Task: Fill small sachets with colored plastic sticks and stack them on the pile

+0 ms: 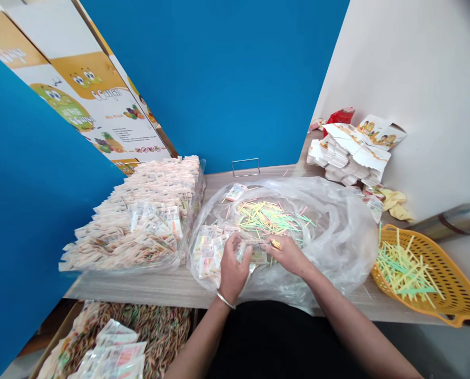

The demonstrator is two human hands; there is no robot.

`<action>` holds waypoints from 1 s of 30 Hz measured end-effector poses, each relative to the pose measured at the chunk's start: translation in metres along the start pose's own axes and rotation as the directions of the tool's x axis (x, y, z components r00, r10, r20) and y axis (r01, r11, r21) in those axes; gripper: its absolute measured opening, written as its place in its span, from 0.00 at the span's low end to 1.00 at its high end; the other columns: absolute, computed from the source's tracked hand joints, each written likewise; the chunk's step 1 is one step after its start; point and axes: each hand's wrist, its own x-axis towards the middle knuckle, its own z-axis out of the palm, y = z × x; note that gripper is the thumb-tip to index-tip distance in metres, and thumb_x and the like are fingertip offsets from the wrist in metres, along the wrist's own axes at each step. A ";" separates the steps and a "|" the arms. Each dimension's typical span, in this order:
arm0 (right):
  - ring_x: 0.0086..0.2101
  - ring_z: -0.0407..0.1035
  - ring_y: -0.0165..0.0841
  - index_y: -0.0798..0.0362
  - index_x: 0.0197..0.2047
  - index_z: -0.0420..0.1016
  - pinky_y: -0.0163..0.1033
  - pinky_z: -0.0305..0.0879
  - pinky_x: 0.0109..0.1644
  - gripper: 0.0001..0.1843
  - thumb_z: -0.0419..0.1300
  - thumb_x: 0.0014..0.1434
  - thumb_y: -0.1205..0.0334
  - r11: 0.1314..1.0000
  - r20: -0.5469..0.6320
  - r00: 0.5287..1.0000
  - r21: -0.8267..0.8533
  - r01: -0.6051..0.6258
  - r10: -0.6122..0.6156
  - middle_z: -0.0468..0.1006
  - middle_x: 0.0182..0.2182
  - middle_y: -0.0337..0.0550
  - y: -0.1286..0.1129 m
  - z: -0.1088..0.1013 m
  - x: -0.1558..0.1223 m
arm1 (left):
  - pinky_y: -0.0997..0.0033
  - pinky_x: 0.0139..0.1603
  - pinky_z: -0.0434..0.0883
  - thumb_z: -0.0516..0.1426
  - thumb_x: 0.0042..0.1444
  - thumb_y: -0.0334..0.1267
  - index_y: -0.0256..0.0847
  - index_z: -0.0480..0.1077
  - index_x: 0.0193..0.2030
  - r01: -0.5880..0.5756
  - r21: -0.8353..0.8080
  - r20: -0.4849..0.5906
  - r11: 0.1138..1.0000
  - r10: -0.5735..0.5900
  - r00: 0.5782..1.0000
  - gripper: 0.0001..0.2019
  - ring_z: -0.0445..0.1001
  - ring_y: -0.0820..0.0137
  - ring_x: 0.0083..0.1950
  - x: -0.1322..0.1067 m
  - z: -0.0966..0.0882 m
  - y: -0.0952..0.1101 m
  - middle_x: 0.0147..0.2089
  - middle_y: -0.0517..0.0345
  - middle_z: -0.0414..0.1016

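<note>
The left hand (232,263) and right hand (288,254) are partly closed, pinching a clear sachet (254,252) between them above a plastic bag (338,247) of coloured sticks (266,221). Left of the bag, a heap of sachets (132,221) covers the worktop (140,287), with a carton (100,89) printed "Mix Fruit" farther left; right of the bag, a yellow basket (424,273) holds more sticks.

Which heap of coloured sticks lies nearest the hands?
The heap inside the clear bag, beyond the left hand and right hand; the other sits farther right, in the yellow tray.
</note>
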 end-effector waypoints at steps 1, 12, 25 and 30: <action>0.28 0.67 0.31 0.51 0.29 0.73 0.34 0.58 0.34 0.13 0.55 0.63 0.56 1.000 0.039 0.999 -0.015 0.015 -0.014 0.73 0.24 0.35 -0.002 -0.005 -0.002 | 0.62 0.52 0.70 0.57 0.60 0.42 0.39 0.66 0.59 0.063 -0.051 0.103 0.997 -0.057 0.993 0.22 0.74 0.63 0.52 0.002 -0.002 0.001 0.55 0.47 0.75; 0.30 0.71 0.34 0.54 0.36 0.80 0.39 0.68 0.39 0.28 0.49 0.64 0.41 0.814 -0.189 0.940 0.565 -0.133 0.285 0.78 0.29 0.44 -0.018 -0.002 0.016 | 0.75 0.29 0.57 0.66 0.46 0.46 0.39 0.65 0.19 0.297 -0.100 0.291 0.950 -0.257 0.922 0.18 0.58 0.77 0.25 0.008 0.010 0.009 0.19 0.68 0.61; 0.40 0.76 0.39 0.51 0.36 0.83 0.45 0.69 0.50 0.30 0.49 0.63 0.37 0.819 0.004 0.957 0.517 -0.250 0.289 0.83 0.34 0.46 -0.010 0.025 0.018 | 0.73 0.35 0.63 0.56 0.59 0.45 0.39 0.73 0.25 0.218 -0.161 0.393 0.962 -0.140 0.909 0.16 0.66 0.72 0.30 0.014 0.006 0.021 0.25 0.63 0.70; 0.48 0.73 0.40 0.49 0.47 0.81 0.46 0.65 0.56 0.25 0.52 0.64 0.40 0.958 0.037 0.996 0.272 -0.094 0.087 0.81 0.45 0.45 -0.013 0.013 0.011 | 0.69 0.48 0.68 0.50 0.64 0.48 0.39 0.76 0.39 0.251 -0.270 0.417 0.930 -0.122 0.901 0.18 0.73 0.66 0.43 0.012 0.008 0.026 0.38 0.57 0.78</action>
